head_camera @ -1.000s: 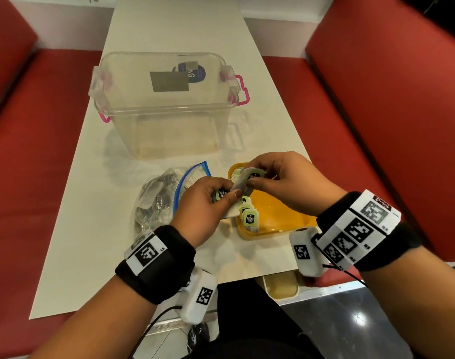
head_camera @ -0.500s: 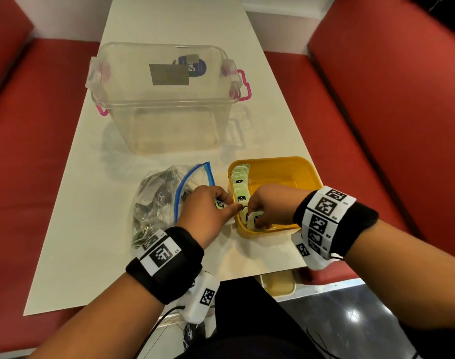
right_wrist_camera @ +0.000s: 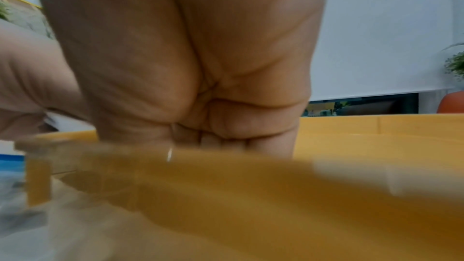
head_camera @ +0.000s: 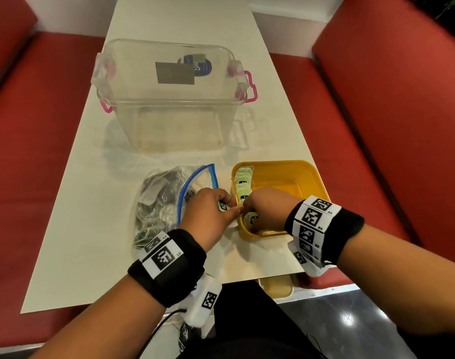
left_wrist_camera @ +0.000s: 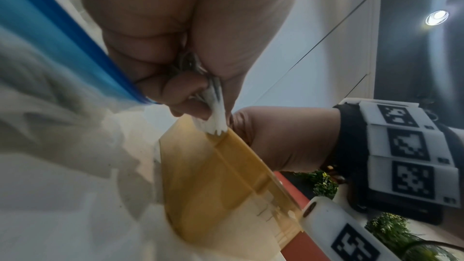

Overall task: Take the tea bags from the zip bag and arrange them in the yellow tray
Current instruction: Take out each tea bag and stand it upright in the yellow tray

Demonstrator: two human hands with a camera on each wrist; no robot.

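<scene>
Left hand rests at the left rim of the rectangular yellow plastic tray, fingers curled around several pale green foil tea bags. Right hand sits inside the tray with fingers curled at the row of tea bags along its left wall; whether it grips one cannot be determined. Clear blue-zippered bag lies just left of the tray.

Partial letters "VG" on blue round label inside clear bin, tea-bag print illegible
</scene>
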